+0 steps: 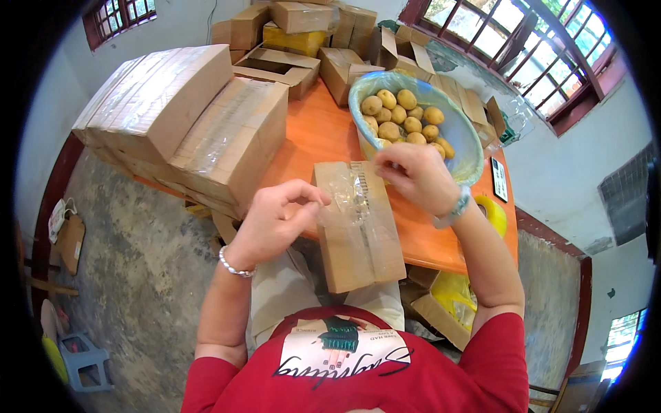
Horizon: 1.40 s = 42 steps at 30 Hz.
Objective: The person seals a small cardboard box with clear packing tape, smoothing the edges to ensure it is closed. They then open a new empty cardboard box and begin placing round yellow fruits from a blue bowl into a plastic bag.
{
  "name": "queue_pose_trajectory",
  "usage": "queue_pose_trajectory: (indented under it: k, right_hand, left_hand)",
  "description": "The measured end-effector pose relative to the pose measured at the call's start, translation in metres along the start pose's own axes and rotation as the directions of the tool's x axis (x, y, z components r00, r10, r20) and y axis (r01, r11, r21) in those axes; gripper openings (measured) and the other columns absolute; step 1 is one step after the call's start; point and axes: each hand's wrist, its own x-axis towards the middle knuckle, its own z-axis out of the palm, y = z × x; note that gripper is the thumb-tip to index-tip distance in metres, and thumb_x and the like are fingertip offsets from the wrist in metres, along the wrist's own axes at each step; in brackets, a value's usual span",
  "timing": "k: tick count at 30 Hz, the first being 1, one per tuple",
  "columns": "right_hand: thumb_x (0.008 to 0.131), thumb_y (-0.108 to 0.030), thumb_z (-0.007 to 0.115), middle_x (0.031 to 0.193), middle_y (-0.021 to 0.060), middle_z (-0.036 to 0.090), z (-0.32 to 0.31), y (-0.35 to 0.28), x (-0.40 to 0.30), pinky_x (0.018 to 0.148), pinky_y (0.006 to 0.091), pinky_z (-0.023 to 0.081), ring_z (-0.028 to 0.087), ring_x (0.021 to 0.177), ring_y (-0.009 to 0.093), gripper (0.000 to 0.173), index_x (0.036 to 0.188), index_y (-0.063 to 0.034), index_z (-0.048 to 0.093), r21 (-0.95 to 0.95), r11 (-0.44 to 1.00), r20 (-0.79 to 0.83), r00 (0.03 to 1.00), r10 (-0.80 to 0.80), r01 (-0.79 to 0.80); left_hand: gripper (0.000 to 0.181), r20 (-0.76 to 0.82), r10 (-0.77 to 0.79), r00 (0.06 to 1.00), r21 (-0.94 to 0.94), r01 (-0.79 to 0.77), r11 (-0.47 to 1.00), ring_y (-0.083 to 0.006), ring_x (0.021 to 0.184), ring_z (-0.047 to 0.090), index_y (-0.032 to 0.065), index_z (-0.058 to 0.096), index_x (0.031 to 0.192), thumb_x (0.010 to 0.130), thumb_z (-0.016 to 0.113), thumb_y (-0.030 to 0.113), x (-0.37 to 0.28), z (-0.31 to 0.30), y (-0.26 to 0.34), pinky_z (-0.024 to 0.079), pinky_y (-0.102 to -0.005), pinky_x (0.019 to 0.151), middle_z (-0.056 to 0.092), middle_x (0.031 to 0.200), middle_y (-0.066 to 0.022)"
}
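Observation:
A small cardboard box [356, 258] lies before me, its near end jutting past the table's front edge above my lap. Clear packing tape [347, 200] runs along its top seam, wrinkled and shiny towards the far end. My left hand [281, 219] is at the box's left side, thumb and index finger brought together. Over the far right corner hovers my right hand [421, 175], fingers curled in, close to the basin. Whether either hand pinches a strip of the clear tape is too fine to make out.
Potatoes [390, 131] fill part of a plastic-lined blue basin [475, 155]. Large taped cartons [206, 139] stand on the left of the orange table [310, 124]. Open boxes [284, 67] crowd the back. A yellow tape roll [490, 214] and a phone-like device [499, 178] lie right.

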Motion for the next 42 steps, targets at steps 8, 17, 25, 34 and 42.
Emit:
queue_pose_trajectory:
  k: [8,17,25,34,42]
  right_hand:
    - [0.084,-0.017,0.066,0.091,0.0144,0.067,0.037,0.039,-0.111,0.065,0.0401,0.052,0.065,0.080,0.031,0.020,0.100,-0.0046,0.064,-0.321,0.932,0.081,0.975,0.206,-0.170]
    - [0.083,-0.020,0.065,0.071,0.0139,0.064,0.035,0.032,-0.111,0.060,0.0452,0.049,0.064,0.069,0.034,0.015,0.083,-0.0053,0.061,-0.411,0.882,0.101,0.950,0.295,-0.230]
    - [0.079,-0.009,0.060,0.072,0.0125,0.063,0.032,0.029,-0.094,0.059,0.0444,0.049,0.064,0.069,0.034,0.010,0.088,-0.0058,0.059,-0.398,0.890,0.113,0.951,0.288,-0.222]
    - [0.072,-0.003,0.059,0.082,0.0098,0.061,0.025,0.011,-0.075,0.060,0.0423,0.050,0.063,0.071,0.032,0.017,0.089,-0.0052,0.059,-0.329,0.942,0.013,0.997,0.072,-0.064]
    - [0.073,-0.005,0.061,0.082,0.0091,0.059,0.031,0.020,-0.068,0.060,0.0411,0.049,0.061,0.068,0.033,0.035,0.108,-0.0085,0.058,-0.204,0.974,-0.030,0.993,-0.111,0.102]
  left_hand:
    - [0.008,0.082,-0.052,0.995,-0.160,0.064,0.985,-0.0085,0.086,0.060,-0.0034,0.061,0.090,0.091,0.054,0.000,0.022,0.002,0.008,0.050,-0.0251,0.082,0.067,0.090,-0.0063]
    - [0.008,0.171,-0.074,0.982,0.130,0.052,0.990,-0.0064,0.073,0.057,-0.0031,0.062,0.087,0.090,0.058,0.002,0.068,0.002,0.008,0.050,-0.0228,0.069,0.064,0.079,-0.0006]
    - [0.012,0.248,0.083,0.965,0.559,-0.213,0.801,-0.0197,0.067,0.060,-0.0021,0.064,0.085,0.083,0.062,0.010,0.108,0.001,0.010,0.049,-0.0310,0.066,0.064,0.072,-0.0112]
    - [0.012,0.330,0.047,0.943,0.674,-0.271,0.687,-0.0253,0.074,0.064,0.0002,0.065,0.084,0.082,0.059,0.010,0.133,0.003,0.002,0.050,-0.0351,0.071,0.068,0.076,-0.0108]
    - [0.011,0.344,0.006,0.939,0.715,-0.266,0.647,-0.0251,0.075,0.065,0.0022,0.065,0.079,0.081,0.058,0.011,0.141,0.004,-0.004,0.050,-0.0344,0.071,0.069,0.075,-0.0078]
